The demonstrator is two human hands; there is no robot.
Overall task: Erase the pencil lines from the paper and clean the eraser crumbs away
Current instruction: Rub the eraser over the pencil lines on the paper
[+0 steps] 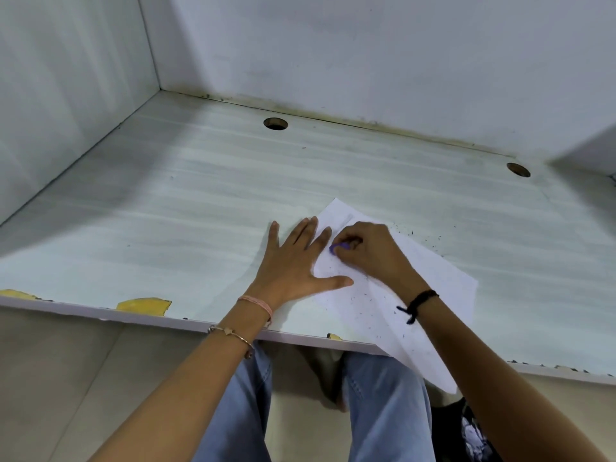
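Observation:
A white sheet of paper [430, 295] lies askew on the pale desk [186, 201], its near corner hanging over the front edge. My left hand [296, 261] rests flat with fingers spread, pressing the paper's left edge down. My right hand [370, 251] is closed around a small purple eraser [338, 247], whose tip touches the paper near its upper left part. Dark eraser crumbs [373, 305] are scattered over the lower half of the sheet, and more crumbs [423, 236] lie on the desk just beyond the paper's right edge.
The desk sits in a corner, with walls at the back and left. Two round cable holes [275, 123] [518, 170] are near the back edge. The front edge [143, 305] has chipped yellow patches. My knees in blue jeans are below the desk.

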